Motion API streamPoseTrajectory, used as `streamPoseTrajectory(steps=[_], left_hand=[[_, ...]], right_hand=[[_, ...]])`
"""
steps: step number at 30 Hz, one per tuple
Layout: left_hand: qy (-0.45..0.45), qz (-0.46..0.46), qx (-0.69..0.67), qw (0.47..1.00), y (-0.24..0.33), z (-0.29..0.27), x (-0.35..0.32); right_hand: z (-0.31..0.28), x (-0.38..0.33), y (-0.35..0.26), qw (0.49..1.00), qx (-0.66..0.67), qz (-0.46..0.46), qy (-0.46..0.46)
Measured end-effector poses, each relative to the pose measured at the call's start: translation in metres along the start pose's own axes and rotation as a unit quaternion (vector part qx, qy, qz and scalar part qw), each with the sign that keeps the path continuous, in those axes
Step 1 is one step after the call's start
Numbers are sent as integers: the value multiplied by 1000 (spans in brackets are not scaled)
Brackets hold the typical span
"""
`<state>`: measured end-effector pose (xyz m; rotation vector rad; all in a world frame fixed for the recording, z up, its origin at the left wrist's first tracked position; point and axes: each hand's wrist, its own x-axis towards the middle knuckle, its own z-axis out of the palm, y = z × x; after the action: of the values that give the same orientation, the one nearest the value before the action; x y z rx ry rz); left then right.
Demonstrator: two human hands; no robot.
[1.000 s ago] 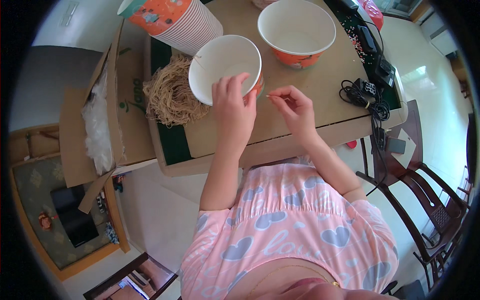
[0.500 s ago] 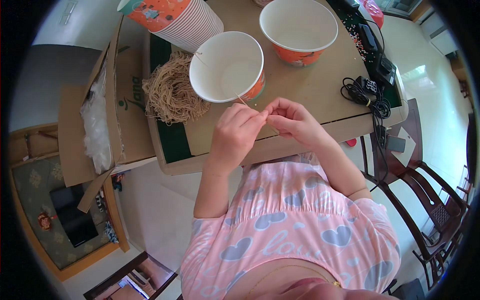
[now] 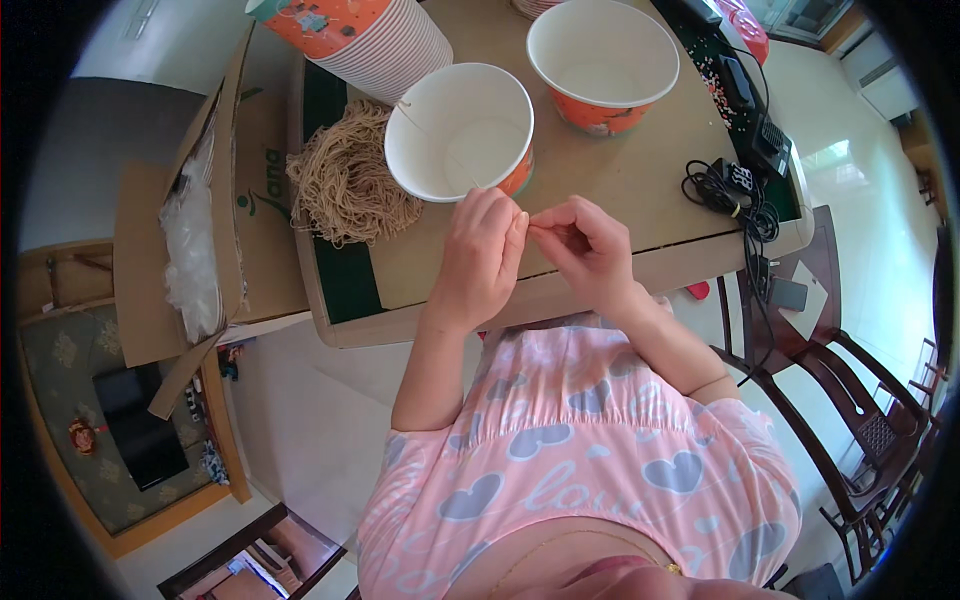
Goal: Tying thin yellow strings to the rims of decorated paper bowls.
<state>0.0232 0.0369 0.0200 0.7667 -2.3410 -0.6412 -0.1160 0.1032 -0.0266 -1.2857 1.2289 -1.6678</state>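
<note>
While both hands meet at the table edge | thin string (image 3: 528, 215) is pinched between left hand (image 3: 480, 255) and right hand (image 3: 585, 245) | string held roughly crosswise, just below white paper bowl (image 3: 460, 130), left hand nearer it.

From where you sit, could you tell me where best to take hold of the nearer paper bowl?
Grip the near paper bowl by its bare left rim, coming from above: it stands upright and open, both hands pinch a thin string at its near edge.
</note>
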Motion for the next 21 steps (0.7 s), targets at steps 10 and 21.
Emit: streamPoseTrajectory(steps=[10,21], left_hand=[[65,-28,50,996,-11,-8,26],[-44,-86,22,995,-44,-18,47]], right_hand=[[7,30,28,994,-49,43,87],[11,43,32,993,-38,99,43]])
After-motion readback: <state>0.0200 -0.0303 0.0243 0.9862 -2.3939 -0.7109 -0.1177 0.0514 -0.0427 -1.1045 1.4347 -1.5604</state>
